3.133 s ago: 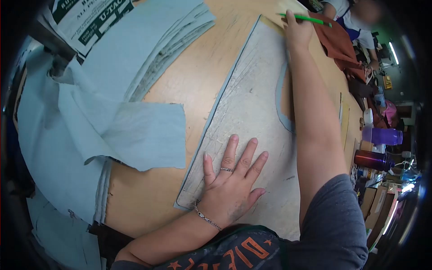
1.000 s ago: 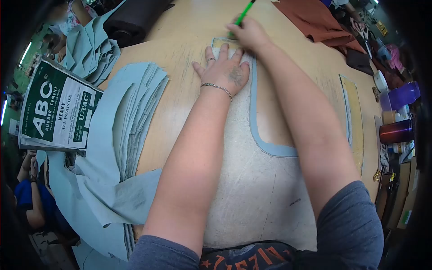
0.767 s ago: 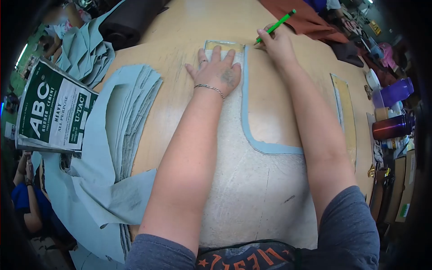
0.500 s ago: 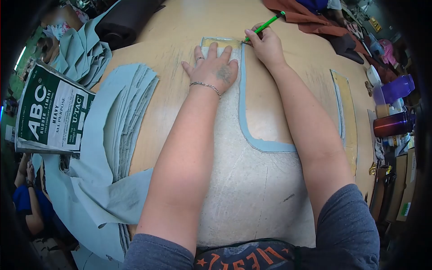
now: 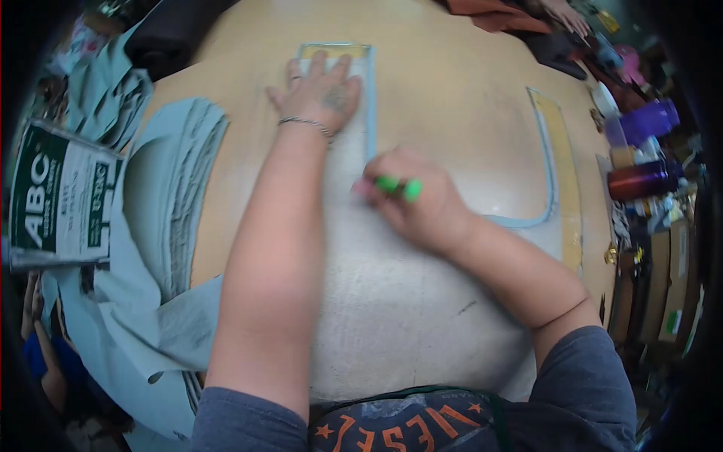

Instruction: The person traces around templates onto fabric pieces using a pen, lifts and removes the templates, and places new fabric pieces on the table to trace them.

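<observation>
My left hand [image 5: 320, 94] lies flat, fingers spread, on the upper end of a large grey-white pattern sheet [image 5: 392, 324] with yellow strips at its tips. Light blue material [image 5: 370, 113] shows as a narrow border along the sheet's inner edge. My right hand [image 5: 414, 196] is closed around a green pencil [image 5: 398, 185], beside that inner edge and lower down than my left hand. The pencil's tip is hidden by the fingers and motion blur.
Stacked light blue fabric [image 5: 181, 188] lies on the left beside a rubber cement can [image 5: 60, 196]. A dark roll [image 5: 169, 38] and brown material [image 5: 497, 15] are at the back. A purple container [image 5: 644, 124] and dark red bottle [image 5: 640, 179] stand right. Another person's hand [image 5: 566, 15] shows top right.
My right hand has moved down the sheet's inner edge with the green pencil. My left hand stays flat on the upper end. The view has shifted, so things appear further left.
</observation>
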{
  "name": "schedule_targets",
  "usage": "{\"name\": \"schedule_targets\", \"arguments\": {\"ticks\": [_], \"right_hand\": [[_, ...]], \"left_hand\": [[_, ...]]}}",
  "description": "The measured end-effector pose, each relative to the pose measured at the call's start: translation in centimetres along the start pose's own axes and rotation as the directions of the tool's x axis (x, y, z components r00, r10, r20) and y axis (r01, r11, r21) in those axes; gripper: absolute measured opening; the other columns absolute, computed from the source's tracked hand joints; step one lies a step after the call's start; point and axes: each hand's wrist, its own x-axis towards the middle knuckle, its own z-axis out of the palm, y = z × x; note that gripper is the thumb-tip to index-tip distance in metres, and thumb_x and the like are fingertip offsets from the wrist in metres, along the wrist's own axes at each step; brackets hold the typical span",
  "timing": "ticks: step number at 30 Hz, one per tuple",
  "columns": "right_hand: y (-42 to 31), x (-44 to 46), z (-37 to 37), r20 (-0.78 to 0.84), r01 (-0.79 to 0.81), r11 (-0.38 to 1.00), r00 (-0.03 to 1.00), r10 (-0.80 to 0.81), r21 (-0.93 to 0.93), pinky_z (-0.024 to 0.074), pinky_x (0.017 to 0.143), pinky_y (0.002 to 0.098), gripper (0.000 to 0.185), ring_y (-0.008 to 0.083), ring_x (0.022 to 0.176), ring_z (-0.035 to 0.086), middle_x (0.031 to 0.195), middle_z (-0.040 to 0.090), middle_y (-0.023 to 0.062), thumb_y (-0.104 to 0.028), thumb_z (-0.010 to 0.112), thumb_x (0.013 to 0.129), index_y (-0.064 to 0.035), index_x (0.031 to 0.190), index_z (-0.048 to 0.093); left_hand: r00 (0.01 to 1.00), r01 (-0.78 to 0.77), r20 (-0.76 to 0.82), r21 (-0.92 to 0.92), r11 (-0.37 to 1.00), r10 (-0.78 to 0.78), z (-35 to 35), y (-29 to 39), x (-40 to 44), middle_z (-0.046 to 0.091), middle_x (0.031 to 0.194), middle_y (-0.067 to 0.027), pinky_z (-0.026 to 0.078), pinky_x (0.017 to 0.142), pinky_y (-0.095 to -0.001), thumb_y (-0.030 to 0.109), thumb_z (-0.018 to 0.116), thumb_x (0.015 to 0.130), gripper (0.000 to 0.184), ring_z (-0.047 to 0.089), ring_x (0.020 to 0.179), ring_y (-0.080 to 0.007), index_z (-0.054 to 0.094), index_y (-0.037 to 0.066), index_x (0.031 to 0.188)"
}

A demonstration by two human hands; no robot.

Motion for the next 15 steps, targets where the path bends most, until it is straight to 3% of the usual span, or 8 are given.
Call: {"name": "schedule_targets", "arguments": {"ticks": [4, 7, 11, 13, 15], "right_hand": [[-2.8, -3.7, -2.9, 0.079, -0.171, 0.983, 0.983, 0.166, 0.059, 0.0427, 0.06, 0.0334, 0.02, 0.0256, 0.065, 0.049, 0.07, 0.052, 0.0078, -0.001, 0.062, 0.065, -0.0066, 0.081, 0.05], [-2.8, -6.1, -5.4, 0.041, -0.321, 0.947, 0.946, 0.321, -0.006, 0.042, 0.061, 0.033, 0.015, 0.0263, 0.066, 0.048, 0.07, 0.051, 0.009, -0.004, 0.062, 0.07, -0.0055, 0.079, 0.05], [-1.7, -8.8, -9.3, -0.056, -0.51, 0.857, 0.86, 0.507, -0.069, 0.0423, 0.062, 0.0325, 0.012, 0.0257, 0.067, 0.05, 0.072, 0.052, 0.0104, -0.008, 0.061, 0.074, -0.0035, 0.078, 0.051], [-0.6, -10.8, -11.0, -0.12, -0.567, 0.823, 0.82, 0.559, -0.038, 0.0428, 0.062, 0.0317, 0.012, 0.0244, 0.067, 0.052, 0.074, 0.053, 0.0104, -0.009, 0.061, 0.076, -0.0026, 0.077, 0.051], [0.3, -12.6, -13.1, -0.123, -0.695, 0.713, 0.702, 0.701, 0.098, 0.0432, 0.065, 0.0291, 0.013, 0.0181, 0.072, 0.054, 0.075, 0.054, 0.0084, -0.011, 0.059, 0.079, -0.0021, 0.08, 0.049]], "left_hand": [[1.0, 0.012, 0.006, 0.043, 0.999, -0.012, 0.1, 0.2, 0.2, 0.02, 0.141, 0.0011, 0.014, 0.096, -0.063, 0.045, 0.033, 0.084, 0.048, 0.014, 0.13, -0.0303, 0.033, 0.031, 0.13], [1.0, 0.02, 0.008, 0.05, 0.999, -0.021, 0.1, 0.2, 0.3, 0.02, 0.141, 0.0017, 0.013, 0.096, -0.0635, 0.046, 0.034, 0.084, 0.048, 0.015, 0.13, -0.0299, 0.032, 0.031, 0.13], [0.999, 0.037, 0.03, 0.057, 0.998, -0.039, -0.2, 0.5, 0.3, 0.02, 0.141, 0.0019, 0.013, 0.096, -0.0635, 0.046, 0.034, 0.084, 0.048, 0.015, 0.13, -0.0297, 0.032, 0.032, 0.13], [0.999, 0.039, 0.033, 0.065, 0.997, -0.042, -0.2, 0.7, 0.3, 0.02, 0.141, 0.002, 0.013, 0.096, -0.0634, 0.046, 0.034, 0.084, 0.048, 0.015, 0.13, -0.0297, 0.032, 0.032, 0.13], [0.998, 0.045, 0.037, 0.07, 0.997, -0.048, -0.3, 0.7, 0.3, 0.02, 0.141, 0.0021, 0.012, 0.096, -0.0633, 0.046, 0.033, 0.085, 0.048, 0.015, 0.13, -0.0296, 0.031, 0.032, 0.13]]}}
